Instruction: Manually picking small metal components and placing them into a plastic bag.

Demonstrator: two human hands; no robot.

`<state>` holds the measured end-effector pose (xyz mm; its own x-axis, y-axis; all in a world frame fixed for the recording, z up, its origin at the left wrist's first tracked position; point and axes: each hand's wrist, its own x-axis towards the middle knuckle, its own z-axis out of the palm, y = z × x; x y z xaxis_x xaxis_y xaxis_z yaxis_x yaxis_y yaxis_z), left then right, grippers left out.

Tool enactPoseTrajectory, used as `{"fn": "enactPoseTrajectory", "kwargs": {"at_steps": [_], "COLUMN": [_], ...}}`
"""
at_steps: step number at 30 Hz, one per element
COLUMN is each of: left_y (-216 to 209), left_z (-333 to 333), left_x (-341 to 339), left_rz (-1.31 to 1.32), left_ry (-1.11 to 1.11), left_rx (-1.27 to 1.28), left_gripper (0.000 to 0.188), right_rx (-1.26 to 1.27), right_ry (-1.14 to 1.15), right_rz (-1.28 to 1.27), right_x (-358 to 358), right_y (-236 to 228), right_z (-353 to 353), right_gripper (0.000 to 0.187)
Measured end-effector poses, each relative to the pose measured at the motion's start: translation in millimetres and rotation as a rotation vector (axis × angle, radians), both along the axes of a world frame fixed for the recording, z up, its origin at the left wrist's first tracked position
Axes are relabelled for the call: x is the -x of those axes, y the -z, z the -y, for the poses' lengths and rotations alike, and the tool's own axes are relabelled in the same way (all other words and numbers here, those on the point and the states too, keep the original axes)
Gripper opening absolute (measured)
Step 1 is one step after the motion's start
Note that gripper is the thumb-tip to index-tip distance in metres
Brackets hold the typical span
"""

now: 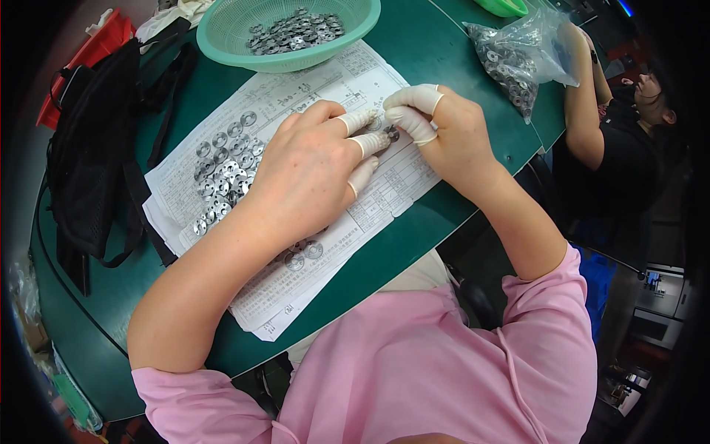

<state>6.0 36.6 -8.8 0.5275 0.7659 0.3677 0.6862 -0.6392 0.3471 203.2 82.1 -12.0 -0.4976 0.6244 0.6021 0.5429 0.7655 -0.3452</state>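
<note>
My left hand (314, 159) reaches over the printed sheets (414, 174), palm down, white finger cots on its thumb and two fingers. Its fingers are spread, and one tip touches a small dark metal disc (393, 134) with holes. From the right comes my right hand (451, 133), thumb and a finger in white cots, bent together in a pinch at the edge of that disc. Left of my left hand lies a loose pile of shiny metal discs (225, 174). A few more discs (296, 260) lie on the paper below my left wrist, partly hidden by it.
A pale green plastic basket (214, 48) holding many discs stands at the far side of the green table (436, 52). A clear bag of discs (510, 66) lies far right, by another person's arm. A black bag (96, 163) with straps covers the left side.
</note>
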Motion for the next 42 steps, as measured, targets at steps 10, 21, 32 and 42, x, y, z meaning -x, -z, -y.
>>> {"fn": "enactPoseTrajectory", "kwargs": {"at_steps": [10, 21, 32, 42], "left_y": [1, 0, -1, 2], "left_z": [0, -2, 0, -1], "left_x": [1, 2, -1, 1], "left_rz": [0.019, -0.021, 0.014, 0.007], "left_ry": [-0.005, -0.002, 0.001, -0.003], "left_rx": [-0.01, -0.005, -0.008, -0.022], "left_gripper": [0.022, 0.023, 0.025, 0.023], "right_rx": [0.133, 0.148, 0.192, 0.565], "right_ry": [-0.066, -0.057, -0.026, 0.047], "right_rz": [0.023, -0.015, -0.116, -0.261], "right_x": [1, 5, 0, -6], "right_y": [-3, -1, -8, -1], "right_z": [-4, -6, 1, 15], "right_gripper": [0.005, 0.008, 0.008, 0.011]}}
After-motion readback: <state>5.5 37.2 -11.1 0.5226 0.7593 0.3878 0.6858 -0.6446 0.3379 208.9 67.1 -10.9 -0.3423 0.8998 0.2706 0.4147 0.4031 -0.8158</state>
